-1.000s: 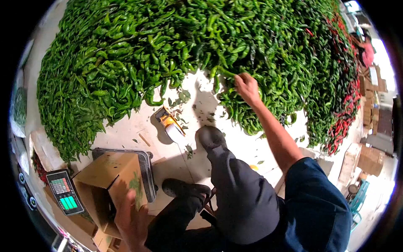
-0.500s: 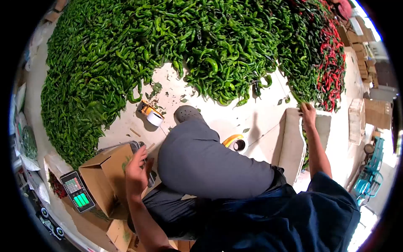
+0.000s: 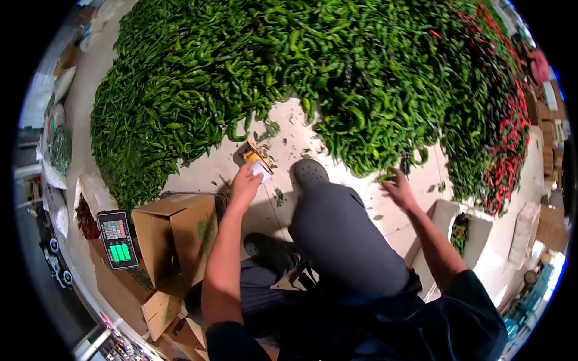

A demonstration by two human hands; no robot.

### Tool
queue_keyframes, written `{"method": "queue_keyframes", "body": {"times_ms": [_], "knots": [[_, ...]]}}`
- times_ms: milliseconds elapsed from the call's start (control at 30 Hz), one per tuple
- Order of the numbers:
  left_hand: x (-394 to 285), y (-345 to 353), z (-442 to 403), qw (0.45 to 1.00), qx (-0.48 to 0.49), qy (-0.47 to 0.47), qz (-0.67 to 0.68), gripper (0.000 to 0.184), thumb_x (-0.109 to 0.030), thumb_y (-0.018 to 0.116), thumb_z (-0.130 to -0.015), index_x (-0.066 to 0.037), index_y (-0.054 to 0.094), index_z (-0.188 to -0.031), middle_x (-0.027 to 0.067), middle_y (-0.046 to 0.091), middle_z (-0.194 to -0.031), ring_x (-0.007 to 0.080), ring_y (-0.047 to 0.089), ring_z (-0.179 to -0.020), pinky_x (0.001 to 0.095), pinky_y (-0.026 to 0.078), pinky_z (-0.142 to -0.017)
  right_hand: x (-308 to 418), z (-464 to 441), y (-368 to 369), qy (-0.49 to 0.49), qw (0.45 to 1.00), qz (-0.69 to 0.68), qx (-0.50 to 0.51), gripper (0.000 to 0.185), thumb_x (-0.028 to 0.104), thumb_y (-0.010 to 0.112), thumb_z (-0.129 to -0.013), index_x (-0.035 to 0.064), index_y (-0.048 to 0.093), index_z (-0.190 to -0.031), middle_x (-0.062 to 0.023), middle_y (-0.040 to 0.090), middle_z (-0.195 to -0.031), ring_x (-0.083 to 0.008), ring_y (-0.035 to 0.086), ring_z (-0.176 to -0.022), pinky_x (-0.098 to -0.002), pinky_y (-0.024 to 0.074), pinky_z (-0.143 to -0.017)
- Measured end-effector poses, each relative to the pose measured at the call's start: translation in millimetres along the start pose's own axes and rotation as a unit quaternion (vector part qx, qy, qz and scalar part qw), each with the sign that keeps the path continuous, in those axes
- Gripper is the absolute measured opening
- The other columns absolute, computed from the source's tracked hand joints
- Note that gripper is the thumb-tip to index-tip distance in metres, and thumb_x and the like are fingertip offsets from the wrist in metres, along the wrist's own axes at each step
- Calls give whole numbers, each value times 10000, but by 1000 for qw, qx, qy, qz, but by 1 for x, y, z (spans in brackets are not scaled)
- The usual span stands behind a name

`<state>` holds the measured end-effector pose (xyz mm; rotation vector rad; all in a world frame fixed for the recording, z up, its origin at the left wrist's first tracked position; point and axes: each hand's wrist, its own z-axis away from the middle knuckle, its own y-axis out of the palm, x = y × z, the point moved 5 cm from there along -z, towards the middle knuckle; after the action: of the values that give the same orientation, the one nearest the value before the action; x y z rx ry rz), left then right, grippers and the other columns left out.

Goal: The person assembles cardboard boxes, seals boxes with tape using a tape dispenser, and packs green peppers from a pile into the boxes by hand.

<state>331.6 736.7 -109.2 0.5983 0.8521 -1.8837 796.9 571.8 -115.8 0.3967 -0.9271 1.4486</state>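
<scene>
A large heap of green peppers (image 3: pixel 271 66) covers the floor in front of me. My left hand (image 3: pixel 245 185) reaches to the yellow and white tape dispenser (image 3: pixel 254 161) on the tiles, its fingers at the white end; whether it grips is unclear. At the heap's front edge is my right hand (image 3: pixel 398 188), fingers bent beside a green pepper (image 3: pixel 385 177); what it holds, if anything, is too small to tell. An open cardboard box (image 3: pixel 174 231) stands at my left, next to a scale display (image 3: pixel 117 239) with lit green panels.
Red peppers (image 3: pixel 512 138) line the heap's right side. A white foam box (image 3: pixel 469 234) with peppers inside stands at right. More cartons (image 3: pixel 551 228) and a teal cart (image 3: pixel 530 307) lie beyond. A person in pink (image 3: pixel 537 65) is at the far right. My shoe (image 3: pixel 310 172) rests near the heap.
My left hand has moved from above the cardboard box to the tape dispenser. My right hand has come from beside the foam box back to the front edge of the green heap.
</scene>
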Motion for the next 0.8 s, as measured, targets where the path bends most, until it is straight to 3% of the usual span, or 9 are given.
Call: {"method": "queue_keyframes", "body": {"times_ms": [100,267,367,400,500,633,667,767,800], "knots": [[18,-30,-67,969,-106,-26,223,607,-129,641,-928,31,394,-1458,190,571,-1321,283,594,-1178,385,507,-967,111,-90,134,-141,970,146,138,826,282,765,-853,-7,303,-1475,-262,548,-1337,-343,590,-1192,-423,483,-1020],[37,-71,-148,877,-190,-55,438,602,-184,590,-967,25,356,-1481,222,439,-1454,344,425,-1371,428,394,-1136,208,-244,294,-137,962,149,183,862,333,777,-852,-59,308,-1460,-329,495,-1391,-390,523,-1289,-409,440,-1073],[48,-75,-185,852,-204,-114,468,748,-408,526,-1001,1,229,-1551,251,254,-1582,358,296,-1456,478,280,-1185,210,-302,349,56,983,71,162,746,341,762,-872,-84,419,-1380,-231,684,-1062,-320,678,-943,-448,529,-828],[49,-75,-190,844,-210,-135,475,784,-445,521,-993,-1,207,-1557,253,258,-1580,360,295,-1457,496,266,-1186,199,-318,359,81,994,66,33,646,335,765,-867,-53,480,-1298,-156,689,-859,-275,657,-742,-453,517,-704],[40,-67,-198,832,-195,-150,497,920,-579,511,-955,-7,135,-1571,258,267,-1574,367,273,-1468,556,209,-1188,194,-303,373,12,996,-4,-94,571,332,744,-844,-24,494,-1214,-187,648,-1004,-225,629,-870,-394,504,-701],[18,-53,-207,809,-196,-131,538,1017,-696,552,-881,-97,135,-1588,239,245,-1587,347,262,-1482,682,107,-1152,207,-262,401,65,983,-168,35,753,426,706,-886,9,355,-1405,-168,563,-1126,-247,524,-1011,-413,469,-881],[18,-51,-211,794,-192,-122,564,1032,-721,555,-862,-126,132,-1593,237,226,-1595,356,249,-1486,688,83,-1151,214,-258,401,54,981,-164,85,833,473,692,-898,73,259,-1488,-212,504,-1295,-304,484,-1188,-488,451,-963],[4,-55,-213,757,-179,-104,620,1059,-772,556,-823,-192,129,-1600,232,185,-1609,383,211,-1495,710,45,-1138,220,-255,400,115,946,-273,133,751,532,635,-923,155,310,-1485,-169,391,-1502,-355,447,-1289,-606,426,-1007],[-1,-58,-215,746,-175,-99,635,1065,-786,556,-813,-211,129,-1601,231,173,-1613,392,198,-1497,718,38,-1132,212,-268,403,98,915,-320,224,922,571,648,-896,179,127,-1547,-228,245,-1566,-446,334,-1394,-716,344,-1044]]}}
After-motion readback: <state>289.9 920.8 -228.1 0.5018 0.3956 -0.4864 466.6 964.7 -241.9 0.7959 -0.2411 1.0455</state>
